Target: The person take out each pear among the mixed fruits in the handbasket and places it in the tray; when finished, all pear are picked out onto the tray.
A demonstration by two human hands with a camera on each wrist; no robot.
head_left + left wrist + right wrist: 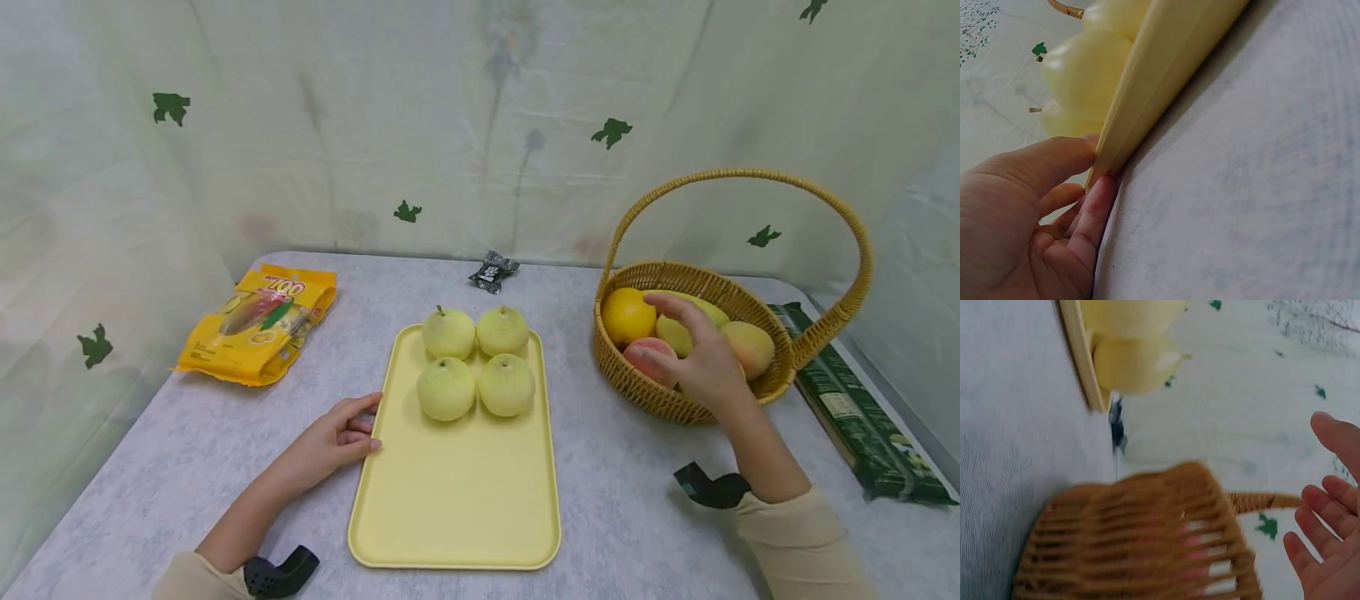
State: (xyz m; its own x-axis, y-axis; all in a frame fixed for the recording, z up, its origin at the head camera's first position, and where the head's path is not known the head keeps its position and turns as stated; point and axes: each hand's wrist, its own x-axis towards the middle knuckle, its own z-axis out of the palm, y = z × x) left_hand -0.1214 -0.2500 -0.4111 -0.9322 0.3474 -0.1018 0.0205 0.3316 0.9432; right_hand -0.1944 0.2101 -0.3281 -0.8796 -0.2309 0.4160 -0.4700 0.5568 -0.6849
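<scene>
**One side anchored, one free**

The tabletop (630, 500) carries a basket (660, 402) at right and a central tray (457, 492), its left rim pinched by the left grip (330, 446). The right grip (701, 358), spread, holding nothing, hovers over the basket's pink fruit (638, 367); cupping that gently should work best.

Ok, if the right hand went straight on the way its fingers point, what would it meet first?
Probably the orange fruit in the basket, though how high the right hand hovers is hard to judge.
</scene>
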